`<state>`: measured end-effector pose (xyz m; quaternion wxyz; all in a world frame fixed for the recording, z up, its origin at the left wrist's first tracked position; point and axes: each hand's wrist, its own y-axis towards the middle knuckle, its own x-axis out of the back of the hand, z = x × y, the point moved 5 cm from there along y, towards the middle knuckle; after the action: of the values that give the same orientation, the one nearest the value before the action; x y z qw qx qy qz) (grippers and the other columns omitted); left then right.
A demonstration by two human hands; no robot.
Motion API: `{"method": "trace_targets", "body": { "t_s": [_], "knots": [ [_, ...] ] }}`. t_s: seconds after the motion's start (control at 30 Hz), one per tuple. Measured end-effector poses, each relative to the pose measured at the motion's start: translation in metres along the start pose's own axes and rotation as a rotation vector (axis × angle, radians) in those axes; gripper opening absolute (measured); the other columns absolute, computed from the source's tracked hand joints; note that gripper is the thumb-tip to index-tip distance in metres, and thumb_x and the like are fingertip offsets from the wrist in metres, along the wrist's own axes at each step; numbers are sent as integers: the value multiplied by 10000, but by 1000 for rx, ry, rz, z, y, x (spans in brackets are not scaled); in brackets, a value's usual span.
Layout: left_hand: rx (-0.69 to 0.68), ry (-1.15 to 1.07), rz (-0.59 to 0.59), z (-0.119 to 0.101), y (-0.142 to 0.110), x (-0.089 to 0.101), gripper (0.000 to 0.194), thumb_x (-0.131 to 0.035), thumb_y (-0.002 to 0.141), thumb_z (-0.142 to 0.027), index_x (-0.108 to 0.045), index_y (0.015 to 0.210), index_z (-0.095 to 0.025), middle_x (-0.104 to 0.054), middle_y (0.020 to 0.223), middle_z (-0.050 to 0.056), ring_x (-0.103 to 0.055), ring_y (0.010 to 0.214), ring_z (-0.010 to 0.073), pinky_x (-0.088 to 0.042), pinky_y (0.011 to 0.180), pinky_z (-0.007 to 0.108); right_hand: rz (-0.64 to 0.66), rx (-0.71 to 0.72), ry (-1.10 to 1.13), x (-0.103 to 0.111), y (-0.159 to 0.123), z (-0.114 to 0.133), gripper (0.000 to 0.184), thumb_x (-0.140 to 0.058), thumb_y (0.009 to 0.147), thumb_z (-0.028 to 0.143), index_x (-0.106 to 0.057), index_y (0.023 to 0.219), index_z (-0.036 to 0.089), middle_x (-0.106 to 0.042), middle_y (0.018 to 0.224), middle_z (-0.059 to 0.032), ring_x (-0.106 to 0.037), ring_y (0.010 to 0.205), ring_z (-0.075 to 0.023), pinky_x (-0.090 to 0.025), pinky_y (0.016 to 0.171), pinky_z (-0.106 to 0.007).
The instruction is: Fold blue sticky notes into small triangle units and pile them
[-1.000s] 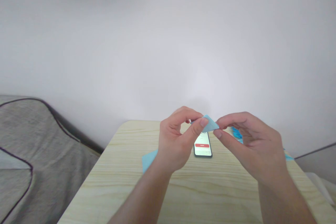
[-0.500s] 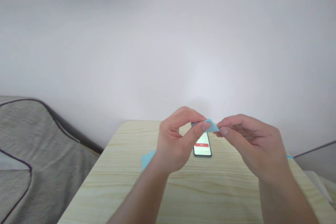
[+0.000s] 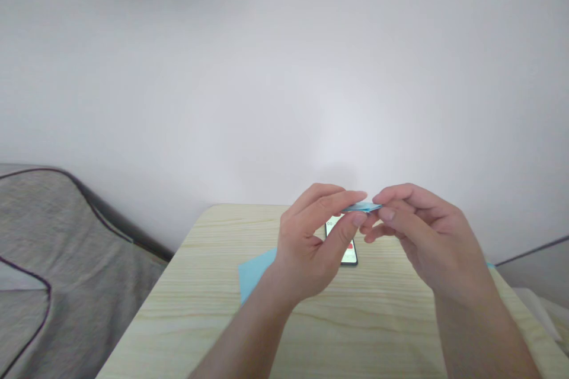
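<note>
A small piece of folded light-blue paper (image 3: pixel 362 207) is held up above the table, seen nearly edge-on. My left hand (image 3: pixel 311 243) pinches its left side between thumb and fingers. At its right corner, my right hand (image 3: pixel 427 237) grips the paper between thumb and index finger, with the other fingers curled beneath. Behind and below the hands lies a phone (image 3: pixel 349 256) with a lit screen, partly hidden by my left hand. A flat sheet of light-blue paper (image 3: pixel 255 272) rests on the table, partly covered by my left forearm.
The pale wood-grain table (image 3: pixel 355 331) ends at a white wall (image 3: pixel 284 71). Grey fabric with dark piping (image 3: pixel 89 272) stands to the left. A sliver of blue (image 3: pixel 490 265) shows past my right wrist, and whitish material (image 3: pixel 540 311) is at the table's right side.
The folded paper has tilted from showing a triangular face to nearly edge-on. My left hand has shifted slightly right, uncovering more of the blue sheet.
</note>
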<state>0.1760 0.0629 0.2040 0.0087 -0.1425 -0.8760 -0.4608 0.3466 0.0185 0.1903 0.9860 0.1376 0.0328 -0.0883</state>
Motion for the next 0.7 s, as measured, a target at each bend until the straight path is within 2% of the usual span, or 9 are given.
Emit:
{"method": "trace_targets", "body": {
  "t_s": [0.13,0.37,0.5,0.7],
  "knots": [
    [35,-75,43,0,-1,0,282,-666,937,-142,-718,1211,-188,-690,1103,87,-651,1023,184,-555,894,342,14,-13,39,-1,-1,2,84,-711,928,288,-709,999,245,-744,827,-25,-704,753,-181,-625,675,-324],
    [118,-166,43,3,-3,0,260,-678,918,-151,-715,1175,-170,-672,1079,97,-638,987,195,-546,884,373,49,5,20,-2,-1,2,131,-689,919,209,-686,1043,252,-723,776,-4,-681,707,-162,-579,678,-296],
    [96,-143,10,1,-2,1,216,-712,890,-130,-735,1102,-166,-674,1051,89,-644,963,190,-542,866,365,49,-25,14,-2,0,-1,134,-681,902,189,-687,1026,239,-721,760,-5,-683,692,-164,-569,682,-301],
    [64,-135,-39,-2,-2,0,213,-742,861,-103,-749,1063,-170,-685,1049,87,-661,949,186,-554,831,351,1,-113,44,0,1,-2,123,-706,893,278,-694,1005,230,-718,770,-12,-695,664,-173,-573,662,-314]
  ]
}}
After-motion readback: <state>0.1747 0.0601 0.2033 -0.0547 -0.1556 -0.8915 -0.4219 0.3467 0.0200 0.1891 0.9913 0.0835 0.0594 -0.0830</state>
